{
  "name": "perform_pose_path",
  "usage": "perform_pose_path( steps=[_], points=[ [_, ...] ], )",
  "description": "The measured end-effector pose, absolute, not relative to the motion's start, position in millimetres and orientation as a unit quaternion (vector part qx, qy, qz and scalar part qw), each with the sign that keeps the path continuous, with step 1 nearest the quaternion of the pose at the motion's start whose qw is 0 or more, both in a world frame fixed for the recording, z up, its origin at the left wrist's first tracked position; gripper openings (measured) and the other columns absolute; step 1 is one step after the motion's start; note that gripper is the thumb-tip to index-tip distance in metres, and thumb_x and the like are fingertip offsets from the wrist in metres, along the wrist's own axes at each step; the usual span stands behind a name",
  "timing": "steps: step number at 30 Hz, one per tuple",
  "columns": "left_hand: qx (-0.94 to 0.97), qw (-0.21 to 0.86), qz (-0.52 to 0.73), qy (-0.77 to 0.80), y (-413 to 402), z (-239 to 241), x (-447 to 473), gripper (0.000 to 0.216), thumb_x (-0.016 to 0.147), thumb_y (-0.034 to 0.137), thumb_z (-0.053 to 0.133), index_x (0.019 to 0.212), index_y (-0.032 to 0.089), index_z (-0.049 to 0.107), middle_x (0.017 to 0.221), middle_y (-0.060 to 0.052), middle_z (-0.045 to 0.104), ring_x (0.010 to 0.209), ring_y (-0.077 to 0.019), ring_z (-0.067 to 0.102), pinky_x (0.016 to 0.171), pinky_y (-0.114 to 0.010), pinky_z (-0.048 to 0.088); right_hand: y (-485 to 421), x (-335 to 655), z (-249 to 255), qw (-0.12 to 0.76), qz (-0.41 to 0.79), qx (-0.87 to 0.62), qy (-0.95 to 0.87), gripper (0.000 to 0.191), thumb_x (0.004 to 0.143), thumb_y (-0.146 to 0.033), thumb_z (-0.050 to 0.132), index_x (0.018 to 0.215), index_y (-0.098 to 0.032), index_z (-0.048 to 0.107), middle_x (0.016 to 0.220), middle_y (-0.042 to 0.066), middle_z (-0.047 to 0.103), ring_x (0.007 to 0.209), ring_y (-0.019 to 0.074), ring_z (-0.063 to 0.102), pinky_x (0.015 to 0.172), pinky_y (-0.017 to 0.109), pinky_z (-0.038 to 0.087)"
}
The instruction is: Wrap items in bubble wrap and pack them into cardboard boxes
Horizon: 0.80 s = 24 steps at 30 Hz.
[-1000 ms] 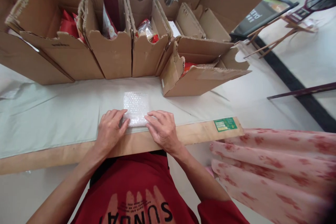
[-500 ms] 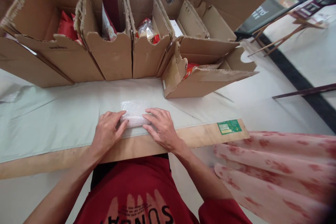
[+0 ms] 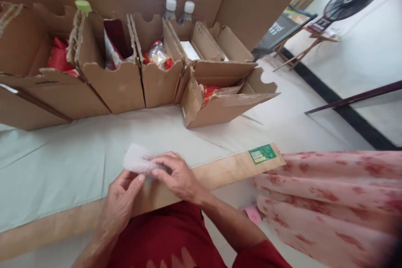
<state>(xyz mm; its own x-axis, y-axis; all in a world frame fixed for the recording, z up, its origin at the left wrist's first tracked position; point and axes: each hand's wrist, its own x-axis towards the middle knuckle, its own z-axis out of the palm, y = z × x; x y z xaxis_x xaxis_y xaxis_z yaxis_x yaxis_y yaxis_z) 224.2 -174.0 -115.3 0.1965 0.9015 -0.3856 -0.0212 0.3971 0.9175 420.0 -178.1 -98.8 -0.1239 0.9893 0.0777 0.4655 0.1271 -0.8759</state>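
Observation:
A small piece of bubble wrap (image 3: 137,159), whitish and blurred by motion, is raised at the table's near edge between my hands. My left hand (image 3: 122,194) grips its lower left part, with the thumb on top and the fingers curled beneath. From the right, my right hand (image 3: 176,176) pinches the other end between thumb and fingers. Whether anything is wrapped inside cannot be made out. Below both hands runs the bare wooden edge (image 3: 220,173) of the table, beside the pale green cloth (image 3: 84,150).
Upright cardboard bins (image 3: 109,92) with packets in them line the back. One cardboard box (image 3: 226,104) sits angled at the right. Two white-capped bottles (image 3: 171,6) stand behind. A floral curtain (image 3: 329,188) hangs at the right; a fan (image 3: 348,0) is farther off.
The bubble wrap lay flat on the cloth and is now lifted and tilted in both hands, nearer to me. My view has turned, shifting the bins left and lower.

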Motion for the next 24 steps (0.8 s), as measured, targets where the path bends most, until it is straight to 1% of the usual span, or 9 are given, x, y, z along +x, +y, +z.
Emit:
perform_pose_path(
  steps=[3,7,8,9,12,14,16,19,24],
  points=[
    [0.412,0.633,0.356,0.550,-171,-120,234,0.057,0.079,0.057,0.079,0.117,0.017,0.069,0.113,-0.011,0.078,0.106,-0.0273,0.073,0.094,-0.036,0.058,-188,427,-98,0.374,0.367,-0.562,-0.640,0.022,0.093,-0.034,0.076,0.112,-0.023,0.076,0.130,0.008,0.068,0.121,0.0228,0.062,0.109,0.041,0.043],
    [0.523,0.591,0.282,0.545,-174,-107,245,0.039,0.079,0.054,0.077,0.098,0.020,0.069,0.085,-0.002,0.073,0.076,-0.0178,0.066,0.070,-0.025,0.053,-183,459,-91,0.386,0.458,-0.507,-0.620,0.087,0.079,-0.053,0.086,0.153,-0.024,0.050,0.147,0.013,0.058,0.113,0.0210,0.064,0.100,0.037,0.051],
    [0.560,0.578,0.260,0.533,-176,-102,249,0.034,0.080,0.051,0.075,0.092,0.021,0.068,0.079,0.001,0.070,0.071,-0.0159,0.063,0.066,-0.023,0.050,-181,466,-88,0.376,0.479,-0.480,-0.631,0.093,0.076,-0.055,0.088,0.155,-0.025,0.047,0.146,0.012,0.059,0.112,0.0205,0.065,0.099,0.036,0.051],
    [0.592,0.563,0.245,0.522,-178,-99,253,0.030,0.081,0.050,0.073,0.088,0.022,0.067,0.074,0.002,0.067,0.067,-0.0149,0.060,0.064,-0.023,0.048,-180,472,-86,0.362,0.487,-0.458,-0.650,0.089,0.076,-0.054,0.088,0.152,-0.025,0.052,0.141,0.010,0.064,0.111,0.0202,0.066,0.100,0.035,0.051],
    [0.657,0.521,0.232,0.493,-183,-96,266,0.027,0.086,0.050,0.066,0.082,0.023,0.066,0.070,0.004,0.064,0.063,-0.0147,0.058,0.061,-0.023,0.048,-179,483,-79,0.302,0.449,-0.440,-0.717,0.042,0.084,-0.044,0.084,0.120,-0.024,0.073,0.110,0.004,0.077,0.101,0.0186,0.070,0.103,0.035,0.047],
    [0.693,0.500,0.227,0.467,-180,-98,271,0.027,0.091,0.048,0.060,0.084,0.024,0.067,0.073,0.003,0.067,0.065,-0.0153,0.062,0.062,-0.022,0.051,-181,492,-71,0.276,0.411,-0.454,-0.741,0.021,0.089,-0.035,0.081,0.106,-0.022,0.076,0.095,0.002,0.079,0.090,0.0167,0.070,0.098,0.033,0.048],
    [0.745,0.470,0.229,0.415,-169,-97,272,0.024,0.094,0.047,0.059,0.094,0.025,0.069,0.084,0.001,0.073,0.074,-0.0169,0.069,0.067,-0.023,0.055,-185,508,-56,0.279,0.383,-0.457,-0.752,0.016,0.090,-0.030,0.079,0.103,-0.021,0.077,0.093,0.002,0.079,0.086,0.0161,0.070,0.092,0.031,0.049],
    [0.829,0.346,0.294,0.327,-141,-79,277,0.032,0.094,0.043,0.065,0.122,0.027,0.066,0.116,-0.005,0.076,0.102,-0.0215,0.074,0.084,-0.027,0.061,-188,550,-16,0.337,0.354,-0.460,-0.741,0.015,0.092,-0.031,0.077,0.101,-0.020,0.077,0.091,0.003,0.078,0.083,0.0160,0.070,0.082,0.029,0.052],
    [0.863,0.105,0.430,0.243,-80,-20,333,0.056,0.094,0.021,0.066,0.147,0.019,0.050,0.145,-0.016,0.061,0.141,-0.0296,0.055,0.118,-0.047,0.046,-166,634,51,0.571,0.246,-0.531,-0.575,0.021,0.085,-0.042,0.085,0.098,-0.027,0.077,0.084,-0.003,0.075,0.068,0.0107,0.065,0.059,0.022,0.052]
  ],
)
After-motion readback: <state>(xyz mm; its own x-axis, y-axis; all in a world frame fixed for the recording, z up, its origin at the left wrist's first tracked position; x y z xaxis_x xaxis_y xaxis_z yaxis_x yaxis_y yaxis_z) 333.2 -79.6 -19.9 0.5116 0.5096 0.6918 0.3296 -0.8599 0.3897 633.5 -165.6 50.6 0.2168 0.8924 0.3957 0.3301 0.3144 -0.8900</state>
